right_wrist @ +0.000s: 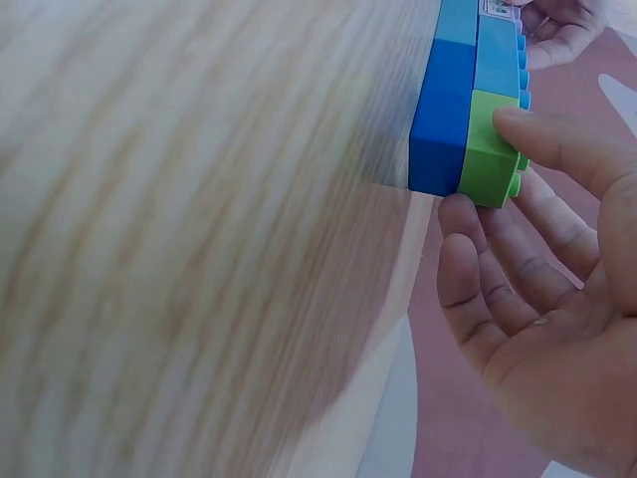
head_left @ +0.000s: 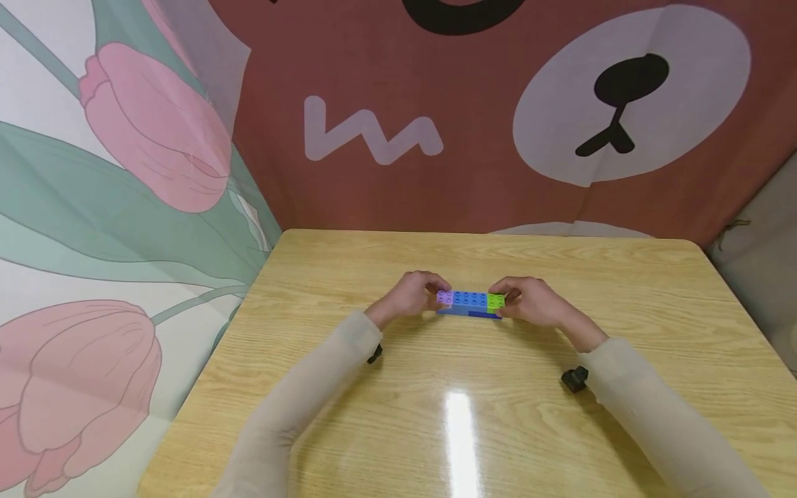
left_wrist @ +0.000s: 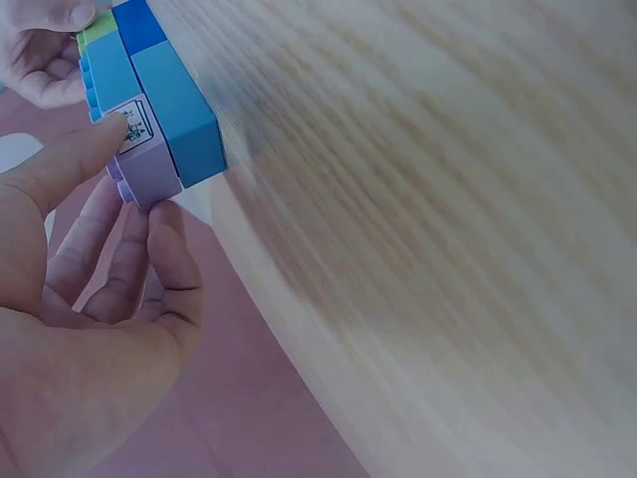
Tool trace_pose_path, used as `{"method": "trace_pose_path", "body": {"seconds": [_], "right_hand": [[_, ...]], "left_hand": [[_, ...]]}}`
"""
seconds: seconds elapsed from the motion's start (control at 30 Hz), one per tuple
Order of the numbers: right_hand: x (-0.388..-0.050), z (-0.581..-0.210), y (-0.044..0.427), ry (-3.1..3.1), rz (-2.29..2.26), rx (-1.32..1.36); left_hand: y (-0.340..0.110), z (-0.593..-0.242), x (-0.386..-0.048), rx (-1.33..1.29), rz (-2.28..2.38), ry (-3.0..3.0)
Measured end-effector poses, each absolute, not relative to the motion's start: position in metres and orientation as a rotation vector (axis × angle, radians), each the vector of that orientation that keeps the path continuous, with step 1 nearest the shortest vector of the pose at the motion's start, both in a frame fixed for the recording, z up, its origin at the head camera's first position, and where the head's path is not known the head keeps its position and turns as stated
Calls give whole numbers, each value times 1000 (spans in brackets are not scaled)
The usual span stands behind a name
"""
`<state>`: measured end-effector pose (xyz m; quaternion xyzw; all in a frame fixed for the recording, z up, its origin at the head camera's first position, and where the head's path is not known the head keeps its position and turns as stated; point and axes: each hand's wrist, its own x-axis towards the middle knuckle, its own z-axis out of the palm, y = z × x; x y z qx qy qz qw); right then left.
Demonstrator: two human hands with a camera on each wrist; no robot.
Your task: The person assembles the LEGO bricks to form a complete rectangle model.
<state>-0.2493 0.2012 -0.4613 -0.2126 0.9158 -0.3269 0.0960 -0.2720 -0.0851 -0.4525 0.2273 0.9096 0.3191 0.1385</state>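
A two-layer row of toy building blocks stands on the table, studs up. Its top layer has a purple block with a printed picture on its side, a blue block in the middle and a lime green block at the right end. Below them are a lighter blue block on the left and a dark blue block on the right. My left hand pinches the purple end, thumb on the print. At the other end, my right hand pinches the green block between thumb and fingers.
The blocks rest on a wood-grain table with rounded far corners. Behind it hangs a reddish-brown cloth with an animal face, and a tulip-print cloth hangs on the left. A black wrist device sits under the right sleeve.
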Motion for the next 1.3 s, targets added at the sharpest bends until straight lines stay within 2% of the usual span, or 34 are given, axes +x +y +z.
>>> {"method": "trace_pose_path", "body": {"seconds": [0.77,1.3], "right_hand": [[-253,-459,203,2770,-964,-653],[-259,-463,203,2720,-1014,-545]], "left_hand": [[-91,-456,-277,671,1068,2617],[-89,-457,-280,543,1078,2536]]}}
